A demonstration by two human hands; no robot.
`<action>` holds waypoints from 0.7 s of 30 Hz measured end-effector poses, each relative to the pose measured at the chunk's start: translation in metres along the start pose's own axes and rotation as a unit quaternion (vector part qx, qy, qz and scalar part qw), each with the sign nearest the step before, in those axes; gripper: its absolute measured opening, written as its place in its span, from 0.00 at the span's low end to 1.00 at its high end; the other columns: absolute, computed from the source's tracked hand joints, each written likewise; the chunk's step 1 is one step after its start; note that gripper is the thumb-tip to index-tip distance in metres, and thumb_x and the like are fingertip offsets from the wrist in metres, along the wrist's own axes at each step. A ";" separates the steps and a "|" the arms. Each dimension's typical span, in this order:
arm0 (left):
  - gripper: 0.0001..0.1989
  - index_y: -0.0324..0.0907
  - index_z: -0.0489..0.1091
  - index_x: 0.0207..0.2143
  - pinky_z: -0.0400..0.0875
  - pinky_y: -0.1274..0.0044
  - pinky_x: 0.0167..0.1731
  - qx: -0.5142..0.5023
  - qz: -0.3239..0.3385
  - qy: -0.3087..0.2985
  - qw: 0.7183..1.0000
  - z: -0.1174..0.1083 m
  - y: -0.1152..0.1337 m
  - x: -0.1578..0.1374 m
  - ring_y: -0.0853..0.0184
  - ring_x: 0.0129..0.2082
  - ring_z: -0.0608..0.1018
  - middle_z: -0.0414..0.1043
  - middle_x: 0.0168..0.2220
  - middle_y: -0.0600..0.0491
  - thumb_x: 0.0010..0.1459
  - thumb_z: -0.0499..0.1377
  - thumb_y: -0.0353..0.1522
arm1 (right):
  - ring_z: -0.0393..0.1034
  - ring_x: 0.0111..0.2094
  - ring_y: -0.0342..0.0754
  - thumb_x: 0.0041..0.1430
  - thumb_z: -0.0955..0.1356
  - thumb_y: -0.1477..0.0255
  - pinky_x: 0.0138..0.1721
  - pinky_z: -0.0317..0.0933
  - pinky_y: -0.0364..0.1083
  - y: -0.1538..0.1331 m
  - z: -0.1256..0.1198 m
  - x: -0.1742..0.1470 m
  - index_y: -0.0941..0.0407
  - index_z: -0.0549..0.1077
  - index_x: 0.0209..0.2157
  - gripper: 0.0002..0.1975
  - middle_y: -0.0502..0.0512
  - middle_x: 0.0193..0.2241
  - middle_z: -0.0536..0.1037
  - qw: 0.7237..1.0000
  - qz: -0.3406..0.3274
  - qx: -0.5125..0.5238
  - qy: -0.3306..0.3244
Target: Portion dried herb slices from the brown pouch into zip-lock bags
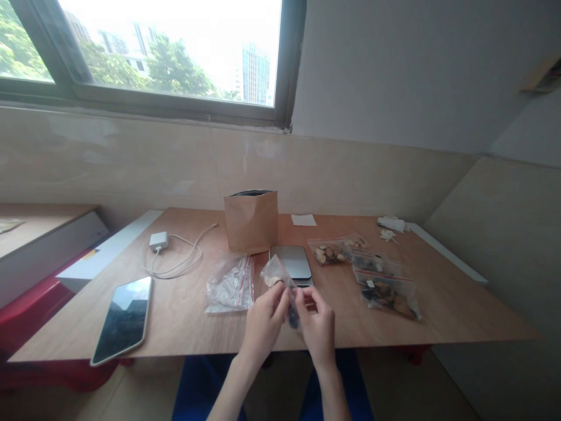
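Note:
Both of my hands pinch a small clear zip bag point(275, 269) over the front of the table, just before the kitchen scale point(291, 261). My left hand point(265, 313) is closed on the bag's left side, and my right hand point(316, 324) grips its right side. Something dark shows in the lower part of the bag, too blurred to name. Left of my hands lies a pile of clear plastic zip bags point(231, 285) with red seal lines. The scale is partly hidden behind the held bag and my fingers.
A brown kraft paper bag point(251, 222) stands open at the top behind the scale. Filled zip bags with dried slices point(331, 254) and dark dried pieces point(390, 295) lie right. A tablet point(124, 318) overhangs the front left edge, near a white charger point(158, 240). White paper point(303, 220) lies behind.

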State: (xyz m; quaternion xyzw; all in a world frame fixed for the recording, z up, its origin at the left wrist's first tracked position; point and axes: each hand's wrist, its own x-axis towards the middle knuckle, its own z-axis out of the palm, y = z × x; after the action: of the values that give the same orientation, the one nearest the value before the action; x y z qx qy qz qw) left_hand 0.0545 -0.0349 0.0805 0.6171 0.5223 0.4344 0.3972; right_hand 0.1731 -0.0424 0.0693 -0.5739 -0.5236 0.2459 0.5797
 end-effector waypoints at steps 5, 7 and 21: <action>0.17 0.42 0.54 0.19 0.56 0.81 0.21 -0.013 0.000 0.076 0.997 -0.016 -0.009 0.001 0.73 0.18 0.63 0.55 0.16 0.60 0.55 0.51 0.41 | 0.62 0.17 0.42 0.51 0.65 0.55 0.22 0.58 0.41 0.015 -0.025 0.014 0.56 0.62 0.20 0.19 0.46 0.14 0.65 0.984 0.031 0.011 0.173; 0.17 0.42 0.55 0.19 0.57 0.81 0.21 -0.065 0.002 0.041 0.997 -0.015 -0.010 0.001 0.73 0.18 0.64 0.57 0.17 0.59 0.55 0.52 0.42 | 0.65 0.20 0.43 0.52 0.65 0.55 0.24 0.60 0.42 0.013 -0.028 0.015 0.57 0.65 0.24 0.18 0.48 0.17 0.69 0.989 0.042 0.062 0.130; 0.18 0.40 0.71 0.33 0.69 0.76 0.33 -0.498 -0.131 0.108 0.851 0.011 -0.026 0.010 0.65 0.34 0.75 0.74 0.32 0.51 0.47 0.57 0.44 | 0.68 0.26 0.44 0.58 0.61 0.57 0.33 0.63 0.44 -0.017 0.023 -0.012 0.56 0.65 0.31 0.16 0.49 0.22 0.71 0.963 0.100 0.247 0.048</action>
State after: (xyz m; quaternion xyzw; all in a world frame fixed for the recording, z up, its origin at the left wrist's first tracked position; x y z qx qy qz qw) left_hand 0.0578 -0.0217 0.0542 0.2120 0.3516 0.6444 0.6451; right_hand 0.1434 -0.0474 0.0763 -0.4737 -0.3578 0.3967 0.7002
